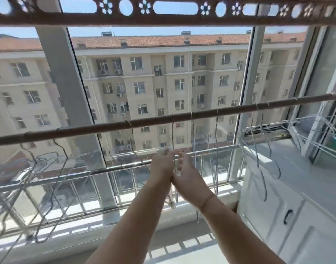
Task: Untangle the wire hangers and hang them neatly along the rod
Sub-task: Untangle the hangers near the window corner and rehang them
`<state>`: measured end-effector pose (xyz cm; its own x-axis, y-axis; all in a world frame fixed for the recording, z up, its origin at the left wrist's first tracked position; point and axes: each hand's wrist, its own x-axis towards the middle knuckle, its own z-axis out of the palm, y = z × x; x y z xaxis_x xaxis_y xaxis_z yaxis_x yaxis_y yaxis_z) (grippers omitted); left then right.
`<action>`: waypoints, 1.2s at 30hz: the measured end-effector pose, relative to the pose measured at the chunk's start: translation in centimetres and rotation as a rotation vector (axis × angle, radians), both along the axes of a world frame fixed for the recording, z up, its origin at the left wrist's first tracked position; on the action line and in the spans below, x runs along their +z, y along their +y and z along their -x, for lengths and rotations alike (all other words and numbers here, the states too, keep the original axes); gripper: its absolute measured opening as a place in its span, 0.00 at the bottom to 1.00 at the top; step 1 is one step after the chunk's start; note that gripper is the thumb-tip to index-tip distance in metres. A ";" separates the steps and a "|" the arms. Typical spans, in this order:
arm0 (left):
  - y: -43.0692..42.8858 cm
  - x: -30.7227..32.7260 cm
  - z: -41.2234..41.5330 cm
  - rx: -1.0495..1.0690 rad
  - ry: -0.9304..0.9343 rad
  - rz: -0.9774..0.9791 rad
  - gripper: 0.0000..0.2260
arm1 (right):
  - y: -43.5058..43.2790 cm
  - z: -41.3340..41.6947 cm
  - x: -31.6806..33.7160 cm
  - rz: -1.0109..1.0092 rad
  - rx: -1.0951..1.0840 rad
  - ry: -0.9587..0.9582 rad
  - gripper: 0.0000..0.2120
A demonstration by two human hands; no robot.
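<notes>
- tangled wire hangers [54, 168] bunched on rod [98, 127], lower left
- left hand [162, 164] and right hand [187, 175], centre, touching; both pinch one hanger [173, 134] hooked on rod
- spaced hangers [255, 141] on rod, right

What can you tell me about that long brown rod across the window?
The rod is a long, thin brown pole, perhaps bamboo, with faint bands. It spans the view before the window, right end higher in the picture. Several wire hangers hook over it, unevenly spaced. The left hand and right hand are below, not touching it.
</notes>
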<state>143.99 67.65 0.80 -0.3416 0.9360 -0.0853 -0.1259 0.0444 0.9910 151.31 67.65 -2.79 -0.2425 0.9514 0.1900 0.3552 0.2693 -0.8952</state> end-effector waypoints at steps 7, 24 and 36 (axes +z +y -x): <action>0.9 -0.7 -0.5 0.064 -0.008 0.057 0.09 | -0.2 -1.2 -1.3 0.001 0.005 -0.032 0.13; 5.0 -1.1 -0.6 0.208 -0.140 0.045 0.09 | 3.3 -1.0 -0.5 0.094 -0.019 0.195 0.10; -1.2 -10.0 0.1 0.099 0.233 0.145 0.08 | 2.6 -2.6 -7.3 0.078 -0.086 -0.054 0.18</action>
